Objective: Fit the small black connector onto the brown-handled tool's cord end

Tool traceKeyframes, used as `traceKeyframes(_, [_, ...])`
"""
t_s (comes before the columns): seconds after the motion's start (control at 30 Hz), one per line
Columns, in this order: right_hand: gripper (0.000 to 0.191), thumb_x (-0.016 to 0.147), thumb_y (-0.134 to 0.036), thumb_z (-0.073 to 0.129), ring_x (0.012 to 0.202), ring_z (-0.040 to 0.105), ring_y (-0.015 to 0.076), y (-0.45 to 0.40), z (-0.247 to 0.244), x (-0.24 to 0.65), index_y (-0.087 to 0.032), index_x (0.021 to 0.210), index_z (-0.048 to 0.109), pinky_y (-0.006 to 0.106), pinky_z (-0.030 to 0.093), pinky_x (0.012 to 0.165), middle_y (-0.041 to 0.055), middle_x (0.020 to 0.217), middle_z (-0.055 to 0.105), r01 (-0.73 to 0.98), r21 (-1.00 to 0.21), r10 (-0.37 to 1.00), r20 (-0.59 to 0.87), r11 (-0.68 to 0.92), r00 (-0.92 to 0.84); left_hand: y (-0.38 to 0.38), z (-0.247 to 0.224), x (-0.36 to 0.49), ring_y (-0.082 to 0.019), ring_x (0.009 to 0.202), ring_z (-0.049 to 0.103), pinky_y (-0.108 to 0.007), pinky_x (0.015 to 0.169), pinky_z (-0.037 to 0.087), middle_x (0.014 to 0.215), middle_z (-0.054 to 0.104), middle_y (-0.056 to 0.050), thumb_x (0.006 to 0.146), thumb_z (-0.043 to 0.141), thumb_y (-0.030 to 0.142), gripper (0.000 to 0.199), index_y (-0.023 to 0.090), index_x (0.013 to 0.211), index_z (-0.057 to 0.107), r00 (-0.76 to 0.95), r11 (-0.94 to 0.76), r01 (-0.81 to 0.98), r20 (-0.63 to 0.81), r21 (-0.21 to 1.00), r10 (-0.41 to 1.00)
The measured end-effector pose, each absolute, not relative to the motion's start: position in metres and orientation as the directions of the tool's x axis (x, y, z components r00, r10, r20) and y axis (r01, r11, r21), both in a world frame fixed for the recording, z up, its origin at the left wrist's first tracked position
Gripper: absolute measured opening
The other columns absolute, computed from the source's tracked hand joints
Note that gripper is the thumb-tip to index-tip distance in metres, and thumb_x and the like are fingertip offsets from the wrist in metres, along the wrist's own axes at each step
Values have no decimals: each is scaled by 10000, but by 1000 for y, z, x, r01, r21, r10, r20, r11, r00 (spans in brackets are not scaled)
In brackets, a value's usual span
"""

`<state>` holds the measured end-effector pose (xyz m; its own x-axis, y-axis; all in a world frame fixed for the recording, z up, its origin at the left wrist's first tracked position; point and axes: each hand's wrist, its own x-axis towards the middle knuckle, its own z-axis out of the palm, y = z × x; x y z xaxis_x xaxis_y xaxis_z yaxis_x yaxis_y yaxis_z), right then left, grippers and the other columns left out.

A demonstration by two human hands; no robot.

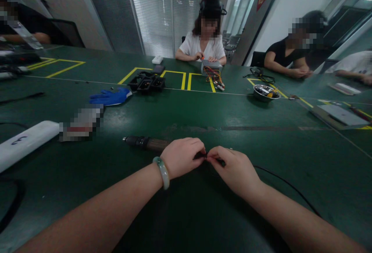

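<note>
An electric screwdriver [157,145] with a dark tip and brown grip lies across the green table, pointing left. My left hand [183,156] is closed round its rear end, which the fingers mostly hide. Close against it, my right hand [232,164] pinches a thin black cable [286,183] at the screwdriver's end. The fingertips of both hands nearly touch, and the exact joint between cable and tool is hidden. From behind my right hand the cable runs away to the lower right.
A blue glove [112,97], black plastic parts [147,82] and a white power strip [29,140] lie to the left. A metal bowl [266,93] stands at the right. Across the table, a person [203,47] handles a metal box with coloured wires [211,68].
</note>
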<state>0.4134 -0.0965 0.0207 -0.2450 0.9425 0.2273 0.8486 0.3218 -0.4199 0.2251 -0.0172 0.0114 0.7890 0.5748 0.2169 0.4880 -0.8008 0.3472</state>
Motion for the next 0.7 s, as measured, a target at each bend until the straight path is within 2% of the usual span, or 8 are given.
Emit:
traceKeyframes(0.5, [125, 897, -104, 598, 771, 579, 146, -96, 19, 405, -228, 918, 602, 257, 384, 707, -41, 868, 639, 860, -398, 936, 270, 321, -224, -17, 10, 225, -165, 906, 585, -309, 800, 472, 950, 636, 4, 857, 601, 293, 115, 210, 936, 608, 792, -803, 478, 221, 357, 569])
traceKeyframes(0.7, [154, 878, -140, 639, 792, 596, 139, -89, 16, 410, -250, 977, 596, 249, 402, 702, -62, 875, 653, 847, -479, 966, 220, 230, -138, -17, 11, 225, -166, 907, 590, -307, 784, 473, 957, 635, 3, 865, 589, 315, 140, 212, 959, 595, 788, -804, 479, 231, 353, 571])
